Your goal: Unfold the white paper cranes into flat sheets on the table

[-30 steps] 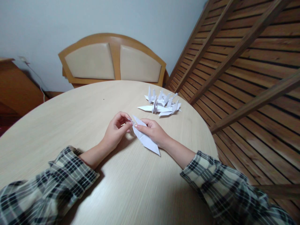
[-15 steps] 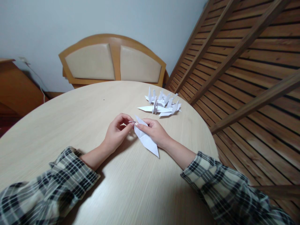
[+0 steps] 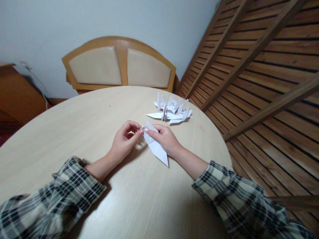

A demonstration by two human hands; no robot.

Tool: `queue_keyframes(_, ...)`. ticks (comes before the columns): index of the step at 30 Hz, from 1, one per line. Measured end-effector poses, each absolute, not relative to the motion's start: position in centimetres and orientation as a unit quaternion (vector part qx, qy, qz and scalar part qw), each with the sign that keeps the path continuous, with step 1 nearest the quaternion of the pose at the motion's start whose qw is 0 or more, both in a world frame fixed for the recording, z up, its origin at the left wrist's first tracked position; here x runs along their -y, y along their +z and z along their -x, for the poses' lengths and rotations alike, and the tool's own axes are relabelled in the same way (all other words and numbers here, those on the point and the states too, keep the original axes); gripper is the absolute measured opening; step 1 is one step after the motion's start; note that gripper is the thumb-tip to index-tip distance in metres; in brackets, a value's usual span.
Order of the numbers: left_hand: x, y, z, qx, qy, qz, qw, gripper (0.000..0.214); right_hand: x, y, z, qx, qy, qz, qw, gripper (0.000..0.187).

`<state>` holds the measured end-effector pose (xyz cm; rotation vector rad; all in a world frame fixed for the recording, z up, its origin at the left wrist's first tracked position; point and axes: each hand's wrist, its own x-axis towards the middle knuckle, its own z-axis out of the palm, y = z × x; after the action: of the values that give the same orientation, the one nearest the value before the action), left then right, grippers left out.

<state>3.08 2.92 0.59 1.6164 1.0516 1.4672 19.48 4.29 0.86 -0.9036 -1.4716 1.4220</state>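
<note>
While the right hand (image 3: pixel 165 137) holds a folded white paper (image 3: pixel 157 149), the left hand (image 3: pixel 122 141) pinches its small end

As the left fingers (image 3: pixel 130 123) press together on this end, the right thumb (image 3: pixel 153 134) lies along the upper face of the paper; the other right fingers are partly hidden behind it. The paper is between both hands, with its long point directed from the fingers toward the person. Beyond the right fingers, apart from them, several white origami cranes (image 3: pixel 164 113) stand close together on the round worktop (image 3: pixel 139 199).
</note>
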Motion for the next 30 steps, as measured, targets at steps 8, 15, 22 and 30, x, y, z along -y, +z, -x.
queue_keyframes(8,-2.99,0.50,-3.09,-0.403,0.570,-0.623,0.353,0.014,-4.37,0.73,-19.57,0.589,0.570,0.360,0.445,0.030)
queue_keyframes(15,-2.96,0.31,-2.96,-0.392,0.558,-0.614,0.398,0.012,-4.32,0.85,-19.56,0.598,0.560,0.360,0.446,0.030)
queue_keyframes(22,-3.15,0.01,-2.71,-0.383,0.558,-0.592,0.437,0.008,-4.32,0.84,-19.53,0.601,0.557,0.362,0.445,0.029)
queue_keyframes(30,-3.15,-0.08,-2.82,-0.390,0.554,-0.581,0.452,0.016,-4.24,1.07,-19.45,0.632,0.525,0.364,0.437,0.024)
